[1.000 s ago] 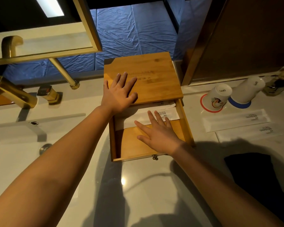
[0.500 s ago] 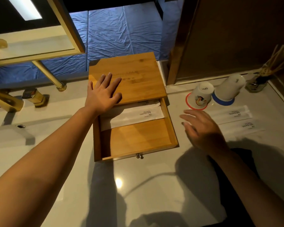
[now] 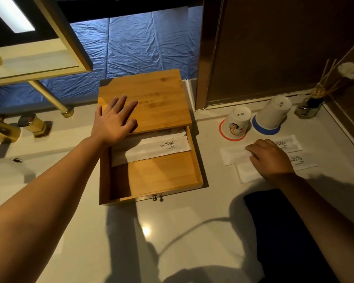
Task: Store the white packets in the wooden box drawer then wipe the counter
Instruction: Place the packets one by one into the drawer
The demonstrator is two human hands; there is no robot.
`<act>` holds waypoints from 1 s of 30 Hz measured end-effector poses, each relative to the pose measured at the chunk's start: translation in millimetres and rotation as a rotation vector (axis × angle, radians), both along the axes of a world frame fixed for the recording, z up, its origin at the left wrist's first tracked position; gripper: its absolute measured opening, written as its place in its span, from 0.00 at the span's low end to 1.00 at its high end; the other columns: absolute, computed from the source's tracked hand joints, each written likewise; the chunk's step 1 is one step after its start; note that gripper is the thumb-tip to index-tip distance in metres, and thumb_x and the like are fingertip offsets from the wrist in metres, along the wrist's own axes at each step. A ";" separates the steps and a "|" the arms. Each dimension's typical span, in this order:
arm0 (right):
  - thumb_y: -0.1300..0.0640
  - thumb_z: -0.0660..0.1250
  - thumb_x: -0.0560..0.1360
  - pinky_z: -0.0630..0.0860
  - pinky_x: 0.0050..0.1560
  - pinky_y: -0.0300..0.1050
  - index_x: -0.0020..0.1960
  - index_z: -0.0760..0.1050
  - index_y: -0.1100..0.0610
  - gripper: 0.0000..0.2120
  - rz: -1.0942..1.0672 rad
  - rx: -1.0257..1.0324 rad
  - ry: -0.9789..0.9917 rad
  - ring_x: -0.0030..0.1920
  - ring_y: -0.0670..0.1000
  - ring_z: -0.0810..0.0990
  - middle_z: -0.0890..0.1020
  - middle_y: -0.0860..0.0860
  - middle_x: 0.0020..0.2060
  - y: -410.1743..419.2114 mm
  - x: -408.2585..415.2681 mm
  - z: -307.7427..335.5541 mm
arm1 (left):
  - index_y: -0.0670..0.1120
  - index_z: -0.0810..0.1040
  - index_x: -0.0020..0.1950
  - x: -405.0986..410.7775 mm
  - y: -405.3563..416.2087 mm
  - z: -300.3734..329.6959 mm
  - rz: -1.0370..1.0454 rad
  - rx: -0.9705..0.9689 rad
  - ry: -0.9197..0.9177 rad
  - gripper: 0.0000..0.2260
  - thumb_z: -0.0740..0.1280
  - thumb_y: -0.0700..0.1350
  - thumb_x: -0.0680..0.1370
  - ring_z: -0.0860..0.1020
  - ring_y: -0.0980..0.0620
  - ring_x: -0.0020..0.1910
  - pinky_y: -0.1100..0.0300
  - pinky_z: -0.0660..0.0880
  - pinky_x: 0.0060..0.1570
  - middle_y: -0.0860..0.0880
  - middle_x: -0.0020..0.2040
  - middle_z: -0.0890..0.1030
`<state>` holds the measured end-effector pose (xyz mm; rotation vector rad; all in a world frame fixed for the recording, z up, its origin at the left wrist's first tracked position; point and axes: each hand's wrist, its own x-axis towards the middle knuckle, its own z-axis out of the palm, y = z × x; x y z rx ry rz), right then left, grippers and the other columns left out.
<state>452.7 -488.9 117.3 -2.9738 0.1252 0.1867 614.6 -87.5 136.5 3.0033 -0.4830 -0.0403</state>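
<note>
A wooden box stands on the white counter with its drawer pulled out toward me. White packets printed "BRUSHING TEETH" lie at the back of the drawer. My left hand rests flat on the box lid, fingers spread. Two more white packets lie side by side on the counter to the right, one farther back and one nearer me. My right hand hovers palm down over both, fingertips touching or just above the farther one; its grip is hidden.
Two upturned cups stand on coasters behind the packets, with a reed diffuser in the back right corner. A dark cloth lies on the counter by my right forearm. A gold faucet and sink are at the left.
My right hand left the drawer, where it had been on the packets, and moved right across the counter to the two loose packets. My left hand stayed on the box lid.
</note>
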 end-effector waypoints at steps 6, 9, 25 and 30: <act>0.60 0.62 0.76 0.73 0.53 0.51 0.55 0.78 0.59 0.10 0.045 -0.010 -0.087 0.54 0.57 0.75 0.81 0.57 0.52 1.7 -0.7 0.5 | 0.63 0.49 0.74 1.0 1.5 -1.1 0.002 0.007 -0.006 0.27 0.45 0.64 0.75 0.48 0.49 0.77 0.40 0.45 0.71 0.50 0.79 0.50; 0.60 0.63 0.76 0.74 0.53 0.52 0.54 0.79 0.60 0.09 0.050 0.005 -0.120 0.53 0.58 0.76 0.81 0.59 0.50 9.6 -3.0 4.9 | 0.63 0.50 0.74 0.5 1.1 -1.2 0.003 0.000 -0.007 0.27 0.46 0.63 0.75 0.48 0.49 0.77 0.39 0.45 0.71 0.50 0.79 0.51; 0.63 0.75 0.63 0.77 0.35 0.46 0.44 0.80 0.59 0.11 0.573 0.173 -0.410 0.41 0.55 0.79 0.81 0.56 0.39 224.6 -8.2 79.6 | 0.62 0.52 0.74 0.6 2.5 1.4 0.011 -0.006 -0.003 0.27 0.47 0.62 0.75 0.49 0.48 0.77 0.38 0.46 0.71 0.49 0.79 0.51; 0.61 0.79 0.57 0.75 0.30 0.42 0.38 0.80 0.57 0.12 0.571 0.089 -0.335 0.37 0.53 0.79 0.81 0.53 0.34 248.5 1.4 63.0 | 0.61 0.52 0.75 -1.1 0.4 1.5 -0.006 -0.033 0.000 0.27 0.47 0.62 0.75 0.48 0.47 0.77 0.38 0.44 0.71 0.49 0.79 0.51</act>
